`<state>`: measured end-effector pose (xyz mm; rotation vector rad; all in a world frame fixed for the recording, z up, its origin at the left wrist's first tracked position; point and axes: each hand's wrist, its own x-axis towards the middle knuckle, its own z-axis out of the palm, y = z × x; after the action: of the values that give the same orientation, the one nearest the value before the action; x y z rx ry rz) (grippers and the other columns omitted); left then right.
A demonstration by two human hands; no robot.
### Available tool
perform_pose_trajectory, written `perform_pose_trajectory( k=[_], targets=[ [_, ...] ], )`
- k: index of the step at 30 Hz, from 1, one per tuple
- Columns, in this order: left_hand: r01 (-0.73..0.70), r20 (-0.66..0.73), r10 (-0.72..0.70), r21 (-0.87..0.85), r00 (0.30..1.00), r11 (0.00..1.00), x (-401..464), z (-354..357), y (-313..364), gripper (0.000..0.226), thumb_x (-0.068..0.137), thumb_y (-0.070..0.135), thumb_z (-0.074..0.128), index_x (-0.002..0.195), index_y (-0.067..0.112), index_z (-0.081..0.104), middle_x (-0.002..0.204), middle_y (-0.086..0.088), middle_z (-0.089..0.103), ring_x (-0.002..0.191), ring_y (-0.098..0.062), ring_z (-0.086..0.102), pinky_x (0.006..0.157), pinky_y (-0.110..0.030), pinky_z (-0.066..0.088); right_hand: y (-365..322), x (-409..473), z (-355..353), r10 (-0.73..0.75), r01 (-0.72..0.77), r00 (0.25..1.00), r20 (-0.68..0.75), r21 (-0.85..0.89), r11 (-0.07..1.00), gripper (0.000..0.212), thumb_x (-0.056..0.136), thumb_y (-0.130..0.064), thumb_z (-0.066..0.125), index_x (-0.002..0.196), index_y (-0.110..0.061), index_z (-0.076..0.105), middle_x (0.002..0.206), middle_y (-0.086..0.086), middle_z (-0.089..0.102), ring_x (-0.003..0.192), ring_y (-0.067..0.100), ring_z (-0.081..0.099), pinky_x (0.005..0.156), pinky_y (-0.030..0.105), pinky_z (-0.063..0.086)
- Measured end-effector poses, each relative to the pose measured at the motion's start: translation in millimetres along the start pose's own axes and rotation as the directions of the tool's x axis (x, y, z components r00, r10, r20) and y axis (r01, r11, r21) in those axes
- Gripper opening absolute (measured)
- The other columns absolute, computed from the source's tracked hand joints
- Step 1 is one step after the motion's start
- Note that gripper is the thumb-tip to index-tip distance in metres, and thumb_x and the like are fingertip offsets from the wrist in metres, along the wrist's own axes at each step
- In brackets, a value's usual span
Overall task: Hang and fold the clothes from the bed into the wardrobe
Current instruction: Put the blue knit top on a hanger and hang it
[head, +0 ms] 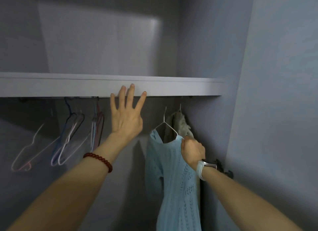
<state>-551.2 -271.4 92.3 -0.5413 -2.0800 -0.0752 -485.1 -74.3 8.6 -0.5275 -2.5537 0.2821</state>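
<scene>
Pale blue knitwear (173, 175) on a white wire hanger (166, 125) is gripped at its shoulder by the right hand (192, 151), right of the open left hand (126, 117) spread against the shelf edge (68, 86); hanging is evidently under way, and hooking onto the hidden rail is called for next.

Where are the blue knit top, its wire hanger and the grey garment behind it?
blue knit top (173, 170), head view, chest panel.
wire hanger (165, 122), head view, neck below the hook.
grey garment (179, 125), head view, upper folds.
</scene>
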Motion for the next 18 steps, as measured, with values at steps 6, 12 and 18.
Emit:
perform_pose_trajectory(
  k=[6, 12, 18],
  targets=[
    [0.042, -0.04, -0.039, 0.081, 0.998, 0.996, 22, 26, -3, 0.091, 0.084, 0.041, 0.057, 0.145, 0.028, -0.01, 0.154, -0.012, -0.017, 0.142, -0.039, -0.014, 0.109, -0.058, -0.013, 0, 46, 27, 0.093, -0.067, 0.991, -0.097, 0.245, 0.967, 0.028, 0.098, -0.013, 0.034, 0.116, -0.001, 0.051, 0.116, 0.014, 0.06, 0.101, 0.033, 0.06, 0.074, 0.031, 0.043],
    [0.006, -0.194, 0.021, 0.139, 0.981, 0.99, 29, 51, -8, 0.11, 0.065, 0.043, 0.075, 0.148, 0.025, 0.005, 0.156, -0.014, 0.001, 0.14, -0.04, 0.003, 0.108, -0.062, -0.001, -5, 81, 44, 0.066, -0.054, 0.997, -0.05, 0.207, 0.977, 0.039, 0.098, -0.005, 0.029, 0.137, 0.001, 0.034, 0.128, 0.017, 0.052, 0.114, 0.03, 0.055, 0.091, 0.036, 0.048],
    [0.013, -0.171, 0.011, 0.144, 0.985, 0.99, 29, 43, -6, 0.105, 0.06, 0.035, 0.079, 0.146, 0.024, 0.021, 0.153, -0.019, 0.02, 0.139, -0.042, 0.015, 0.105, -0.067, 0.014, 3, 77, 49, 0.043, -0.061, 0.996, 0.083, 0.227, 0.972, 0.033, 0.099, -0.017, 0.032, 0.128, -0.005, 0.043, 0.131, 0.016, 0.048, 0.115, 0.033, 0.052, 0.092, 0.04, 0.046]
  ],
)
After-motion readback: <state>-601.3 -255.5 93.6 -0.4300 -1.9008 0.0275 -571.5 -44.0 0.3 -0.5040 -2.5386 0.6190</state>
